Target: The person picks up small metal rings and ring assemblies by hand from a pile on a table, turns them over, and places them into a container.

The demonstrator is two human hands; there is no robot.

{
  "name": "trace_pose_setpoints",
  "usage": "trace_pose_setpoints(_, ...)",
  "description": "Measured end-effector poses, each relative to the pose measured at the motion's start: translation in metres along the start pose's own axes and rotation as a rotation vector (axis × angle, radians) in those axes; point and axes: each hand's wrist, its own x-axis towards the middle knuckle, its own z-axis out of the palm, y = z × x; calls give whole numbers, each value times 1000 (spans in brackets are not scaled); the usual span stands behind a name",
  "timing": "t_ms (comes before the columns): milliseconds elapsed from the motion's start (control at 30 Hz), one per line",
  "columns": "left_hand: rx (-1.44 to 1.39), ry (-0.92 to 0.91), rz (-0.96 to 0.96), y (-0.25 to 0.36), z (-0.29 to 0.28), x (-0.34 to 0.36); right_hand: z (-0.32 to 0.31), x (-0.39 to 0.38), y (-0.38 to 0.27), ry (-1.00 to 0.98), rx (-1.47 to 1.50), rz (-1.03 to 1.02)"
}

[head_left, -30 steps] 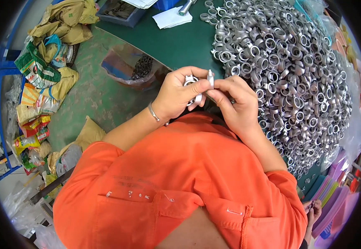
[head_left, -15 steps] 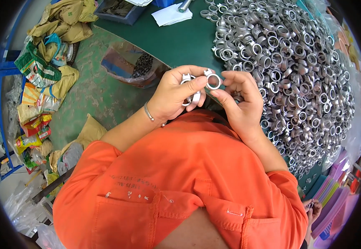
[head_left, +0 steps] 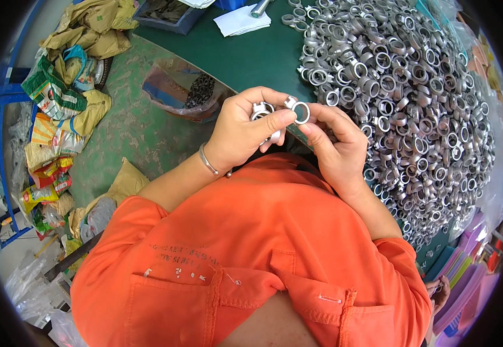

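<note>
My left hand [head_left: 240,130] is closed around silver metal rings [head_left: 259,109] with small lugs; the fingers partly hide them. At its thumb and fingertips one ring [head_left: 301,105] shows its round opening, lug at the upper left. My right hand [head_left: 339,144] has curled fingers, thumb and index tip on that ring's right and lower edge. A large pile of similar rings [head_left: 413,121] lies on the green worktop [head_left: 274,58], just beyond and to the right of my hands.
A lined bin [head_left: 159,92] of dark parts stands below the worktop's left edge. Paper [head_left: 242,22], a metal cylinder [head_left: 260,7] and a blue-grey crate [head_left: 150,17] are at the back. Crumpled sacks [head_left: 89,34] line the left. Another person's hand [head_left: 440,292] shows at lower right beside coloured trays [head_left: 462,295].
A second ago the ring at my fingertips was edge-on; it has turned to show its opening. My right fingers parted from it half a second ago and now touch it again.
</note>
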Motion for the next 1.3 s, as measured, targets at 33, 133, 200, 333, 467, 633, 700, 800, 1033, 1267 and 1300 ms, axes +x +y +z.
trace_pose_setpoints(33, 77, 22, 32, 1, 1, -1, 0, 0, -1, -10, 18, 49)
trace_pose_setpoints(133, 201, 34, 118, 3, 3, -1, -1, -3, 11, -8, 106, 124)
trace_pose_setpoints(200, 249, 30, 174, 4, 3, -1, -3, -4, 15, -16, 144, 159)
trace_pose_setpoints(333, 420, 27, 303, 4, 1, -1, -1, -6, 14, -34, 195, 196)
trace_pose_setpoints(467, 569, 3, 466, 3, -1, -1, -2, -6, 15, -74, 260, 149)
trace_pose_setpoints(633, 645, -22, 561, 2, -2, 0, -4, -2, 6, -109, 235, 215)
trace_pose_setpoints(700, 685, -36, 603, 1, -1, 0, 1, -1, -1, -75, 284, 198)
trace_pose_setpoints(800, 615, -13, 507, 0, 1, -3, 1, -3, 9, -5, 332, 181)
trace_pose_setpoints(1033, 182, 62, 109, 3, 8, -8, 2, -7, 14, 44, 271, 80)
trace_pose_setpoints(1267, 58, 34, 36, -1, 3, -7, 6, -5, 15, 50, 312, -17)
trace_pose_setpoints(1300, 56, 34, 35, -2, 2, -7, 5, -5, 9, 45, 429, 87)
